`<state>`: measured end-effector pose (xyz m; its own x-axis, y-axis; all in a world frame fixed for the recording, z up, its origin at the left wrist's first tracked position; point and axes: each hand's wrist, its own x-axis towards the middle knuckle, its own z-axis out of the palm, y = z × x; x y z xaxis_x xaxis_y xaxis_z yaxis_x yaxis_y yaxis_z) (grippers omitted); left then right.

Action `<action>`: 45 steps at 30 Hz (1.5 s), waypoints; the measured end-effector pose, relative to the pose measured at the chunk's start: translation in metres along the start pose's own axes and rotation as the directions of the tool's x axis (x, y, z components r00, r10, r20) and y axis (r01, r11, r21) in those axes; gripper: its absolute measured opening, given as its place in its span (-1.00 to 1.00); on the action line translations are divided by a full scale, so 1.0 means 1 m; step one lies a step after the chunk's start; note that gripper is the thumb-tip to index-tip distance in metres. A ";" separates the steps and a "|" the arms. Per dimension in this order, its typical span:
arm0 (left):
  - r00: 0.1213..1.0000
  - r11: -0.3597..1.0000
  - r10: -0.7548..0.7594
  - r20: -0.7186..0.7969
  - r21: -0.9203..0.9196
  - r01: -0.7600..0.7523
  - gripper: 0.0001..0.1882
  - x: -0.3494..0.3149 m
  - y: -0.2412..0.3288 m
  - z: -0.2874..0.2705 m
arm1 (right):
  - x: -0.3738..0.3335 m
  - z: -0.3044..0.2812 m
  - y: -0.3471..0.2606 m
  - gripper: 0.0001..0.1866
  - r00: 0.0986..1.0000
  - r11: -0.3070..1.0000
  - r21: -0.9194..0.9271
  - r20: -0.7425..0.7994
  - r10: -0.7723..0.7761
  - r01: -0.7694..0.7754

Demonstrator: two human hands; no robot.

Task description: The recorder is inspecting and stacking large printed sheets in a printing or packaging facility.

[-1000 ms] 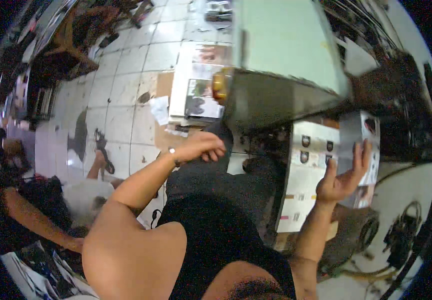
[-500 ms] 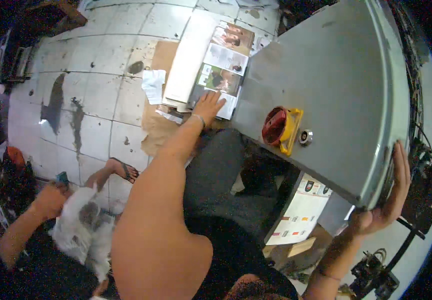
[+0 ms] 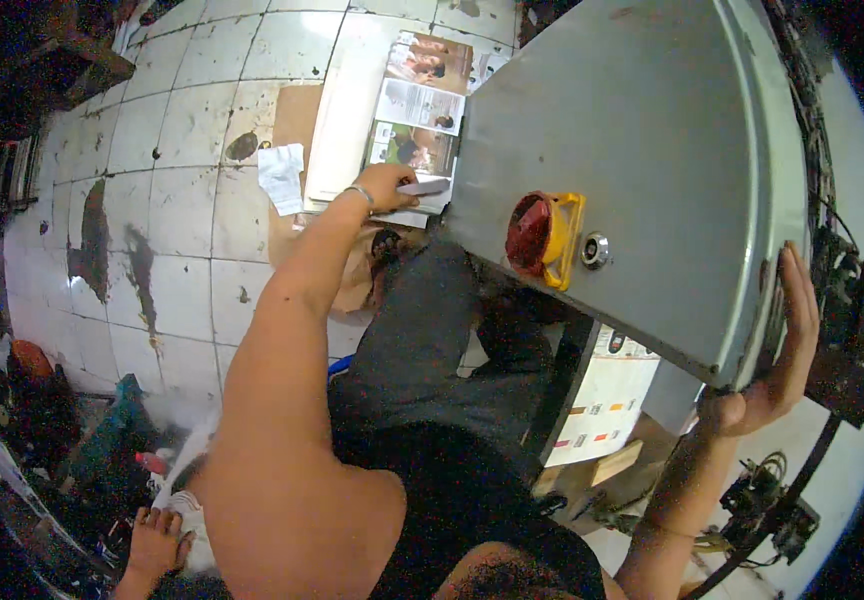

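My left hand [image 3: 389, 190] is over the lower end of a long printed sheet [image 3: 417, 115] with photos. Its thumb and fingers are closed at a raised grey-white edge, which looks like the sheet's lower end. Beside it is a flat white slab or folded board [image 3: 340, 130]. My right hand [image 3: 777, 350] lies with stretched fingers against the right edge of a grey metal cabinet [image 3: 642, 140], by its lower corner. On the cabinet's face are a red rotary switch on a yellow plate [image 3: 545, 240] and a round lock [image 3: 595, 250].
Brown paper [image 3: 352, 285] and a crumpled white paper [image 3: 280, 178] lie on the stained tile floor [image 3: 177, 180]. A white printed box [image 3: 602, 395] stands under the cabinet. Another person's hand [image 3: 157, 545] is at the lower left. Dark cables [image 3: 767, 520] hang at the lower right.
My left hand has gone from lying spread on the printed sheet to pinching at its lower end. The other person's hand is now lower, and their sandalled foot is out of sight.
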<state>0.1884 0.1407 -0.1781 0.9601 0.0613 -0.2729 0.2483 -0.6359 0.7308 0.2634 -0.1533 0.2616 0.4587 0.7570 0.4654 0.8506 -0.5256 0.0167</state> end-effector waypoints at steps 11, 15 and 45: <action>0.992 0.969 -0.125 -0.027 0.213 0.128 -0.35 0.013 0.040 -0.030 | 0.008 -0.006 0.003 0.08 0.986 0.992 -0.046 -0.113 -0.122 0.117; 0.925 0.950 -0.070 -0.374 0.258 0.176 -0.66 -0.013 0.086 -0.089 | 0.005 -0.009 0.006 -0.06 0.968 0.988 -0.068 -0.201 -0.147 0.136; -0.332 0.378 0.913 -0.239 0.805 0.458 -0.70 -0.353 0.492 -0.349 | -0.045 -0.080 -0.026 0.07 0.911 -0.007 1.000 -0.022 0.412 0.027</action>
<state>0.0167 0.0746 0.4957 -0.0612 -0.4166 0.9070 0.4302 -0.8310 -0.3526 0.2003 -0.2051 0.3108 0.7627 0.4644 0.4502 0.2634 0.4127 -0.8719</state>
